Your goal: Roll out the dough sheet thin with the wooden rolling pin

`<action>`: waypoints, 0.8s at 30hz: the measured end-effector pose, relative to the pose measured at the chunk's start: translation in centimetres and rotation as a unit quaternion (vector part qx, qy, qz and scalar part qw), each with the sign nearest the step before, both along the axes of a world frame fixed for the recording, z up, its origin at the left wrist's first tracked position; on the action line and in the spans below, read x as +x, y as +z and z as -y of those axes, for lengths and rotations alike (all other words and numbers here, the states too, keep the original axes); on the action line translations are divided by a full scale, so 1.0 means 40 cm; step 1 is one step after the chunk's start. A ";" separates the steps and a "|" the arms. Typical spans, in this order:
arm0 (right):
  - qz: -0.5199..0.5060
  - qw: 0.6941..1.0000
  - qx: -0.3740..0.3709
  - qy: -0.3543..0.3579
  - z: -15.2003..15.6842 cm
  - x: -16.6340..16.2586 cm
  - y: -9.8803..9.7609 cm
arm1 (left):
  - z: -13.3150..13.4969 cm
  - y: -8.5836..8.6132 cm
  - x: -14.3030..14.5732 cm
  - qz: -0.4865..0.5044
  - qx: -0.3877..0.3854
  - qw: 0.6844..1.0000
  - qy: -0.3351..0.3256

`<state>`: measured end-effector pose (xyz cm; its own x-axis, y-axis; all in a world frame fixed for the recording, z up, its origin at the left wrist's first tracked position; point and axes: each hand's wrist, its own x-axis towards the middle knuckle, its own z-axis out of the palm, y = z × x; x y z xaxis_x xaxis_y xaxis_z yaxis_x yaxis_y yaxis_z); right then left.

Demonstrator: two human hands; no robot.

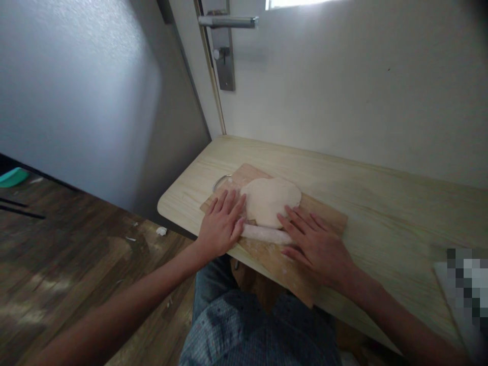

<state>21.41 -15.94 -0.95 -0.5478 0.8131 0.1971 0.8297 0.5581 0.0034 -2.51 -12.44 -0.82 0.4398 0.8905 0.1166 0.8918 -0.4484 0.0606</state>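
Observation:
A flour-dusted rolling pin (265, 234) lies across the near part of a wooden cutting board (301, 277). Just beyond it spreads a flattened, pale sheet of dough (270, 201). My left hand (223, 223) rests palm down over the pin's left end, fingers stretched toward the dough's left edge. Over the right end lies my right hand (314, 239), its fingers spread and the fingertips at the dough's right edge. Both palms hide the ends of the pin.
The board sits on a light wooden table (381, 203) against a white door with a metal handle (229, 22). A grey panel (95, 101) stands at the left. White scraps (161, 231) and a green basin (13, 177) are on the floor. A blurred object (473, 279) lies at the right.

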 end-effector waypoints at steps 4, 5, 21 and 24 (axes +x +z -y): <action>0.003 1.000 0.022 -0.004 0.024 -0.008 -0.007 | 0.024 0.000 0.003 0.001 0.013 1.000 0.002; 0.004 1.000 0.026 -0.006 0.032 -0.011 -0.008 | 0.032 0.000 0.003 0.001 0.017 1.000 0.002; 0.001 0.996 0.084 -0.027 0.100 -0.028 -0.026 | 0.117 -0.023 -0.008 -0.008 0.031 0.999 0.020; 0.015 0.996 0.082 -0.039 0.071 -0.029 -0.021 | 0.086 -0.015 0.008 -0.008 0.039 0.998 0.038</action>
